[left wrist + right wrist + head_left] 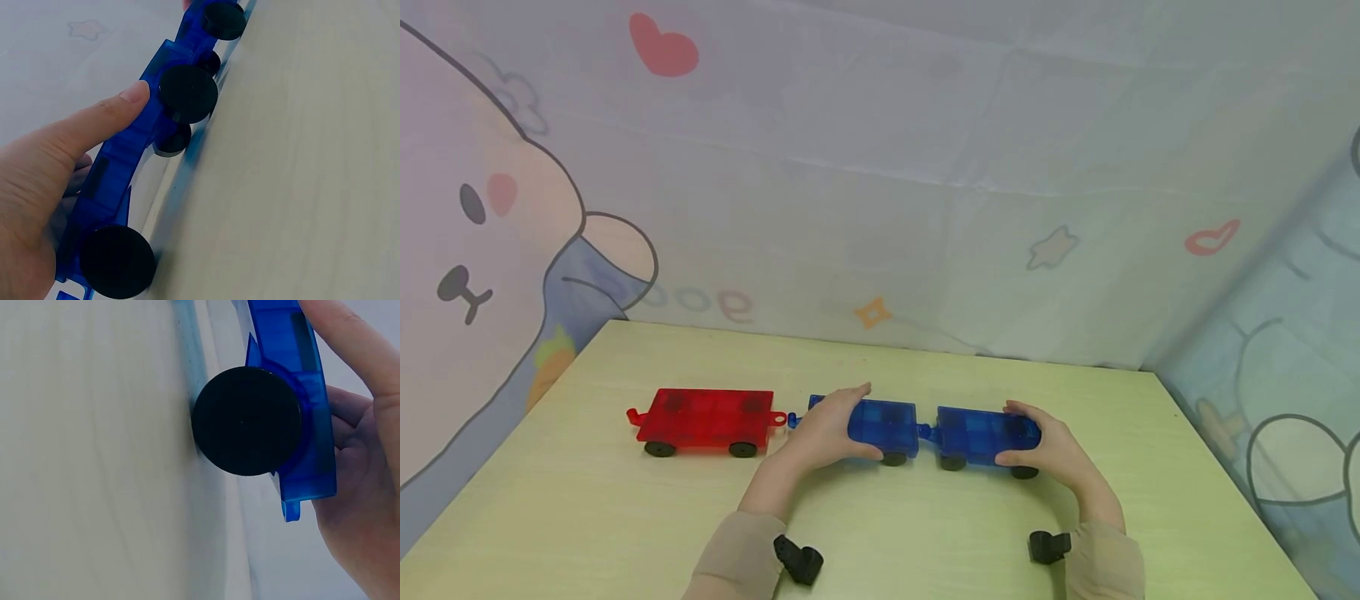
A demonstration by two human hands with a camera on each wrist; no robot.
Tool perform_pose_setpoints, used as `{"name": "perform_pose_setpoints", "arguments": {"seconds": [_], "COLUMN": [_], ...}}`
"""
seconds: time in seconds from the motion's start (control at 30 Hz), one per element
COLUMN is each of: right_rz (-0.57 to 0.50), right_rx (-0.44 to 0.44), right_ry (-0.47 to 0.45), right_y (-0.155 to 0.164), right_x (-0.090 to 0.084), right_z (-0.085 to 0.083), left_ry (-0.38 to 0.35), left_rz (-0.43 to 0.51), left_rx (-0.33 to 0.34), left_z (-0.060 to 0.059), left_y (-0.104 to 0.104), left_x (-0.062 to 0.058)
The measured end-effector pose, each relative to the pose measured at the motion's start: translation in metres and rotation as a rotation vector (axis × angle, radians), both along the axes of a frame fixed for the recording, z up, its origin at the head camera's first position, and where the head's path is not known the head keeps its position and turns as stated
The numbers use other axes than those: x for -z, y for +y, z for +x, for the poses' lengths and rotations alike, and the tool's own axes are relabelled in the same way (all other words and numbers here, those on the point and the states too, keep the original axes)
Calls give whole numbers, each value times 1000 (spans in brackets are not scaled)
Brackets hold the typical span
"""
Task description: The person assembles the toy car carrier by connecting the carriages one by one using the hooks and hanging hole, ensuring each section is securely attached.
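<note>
Head view: the left hand (823, 433) curls over the left translucent blue plastic wheeled car (880, 423), hiding its left end; the right hand (1051, 450) clasps the right translucent blue plastic wheeled car (977, 433), mid-table (925, 542), right of a red translucent wheeled car (706, 417). Left wrist view: thumb (94, 128) presses the car's edge, other fingers hidden; right wrist view: car cut off, fingers wrapped behind it.

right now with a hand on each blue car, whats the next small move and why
Probably slide the left blue car toward the red car: the two blue cars look coupled already, while a small gap seems to remain between the red car's hook and the left blue car.
</note>
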State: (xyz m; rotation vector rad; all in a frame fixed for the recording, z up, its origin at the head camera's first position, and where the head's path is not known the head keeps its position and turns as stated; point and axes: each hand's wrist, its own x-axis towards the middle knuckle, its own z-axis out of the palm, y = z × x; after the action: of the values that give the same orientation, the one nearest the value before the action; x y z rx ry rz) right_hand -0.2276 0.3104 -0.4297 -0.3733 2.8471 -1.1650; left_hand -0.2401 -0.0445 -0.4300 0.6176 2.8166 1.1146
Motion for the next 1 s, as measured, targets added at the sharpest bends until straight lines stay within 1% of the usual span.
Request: {"name": "perform_pose_setpoints", "arguments": {"seconds": [0.1,0.2,0.37,0.43,0.57,0.67,0.77,0.9,1.0], "right_rz": [5,27,63,68,67,69,70,61,46], "right_rx": [-2,-12,-34,-46,-66,-76,-97,-134,-159], "right_ry": [2,17,58,75,109,121,116,108,103], "right_y": [-2,-4,-13,-20,-39,-55,-74,-102,-124], "right_x": [-1,-3,-13,-19,-26,-29,-31,-30,-28], "right_z": [-1,-1,2,4,3,2,-1,-4,-6], "left_ry": [8,22,42,47,69,90,103,100,99], "left_rz": [-6,-9,2,14,65,102,124,116,88], "left_rx": [-3,8,35,30,-5,-42,-74,-96,-104], "left_z": [0,1,4,5,4,2,0,-2,-4], "left_y": [-1,-1,-1,-2,-10,-20,-35,-59,-79], "left_x": [-1,-4,-9,-10,-13,-13,-13,-15,-13]}}
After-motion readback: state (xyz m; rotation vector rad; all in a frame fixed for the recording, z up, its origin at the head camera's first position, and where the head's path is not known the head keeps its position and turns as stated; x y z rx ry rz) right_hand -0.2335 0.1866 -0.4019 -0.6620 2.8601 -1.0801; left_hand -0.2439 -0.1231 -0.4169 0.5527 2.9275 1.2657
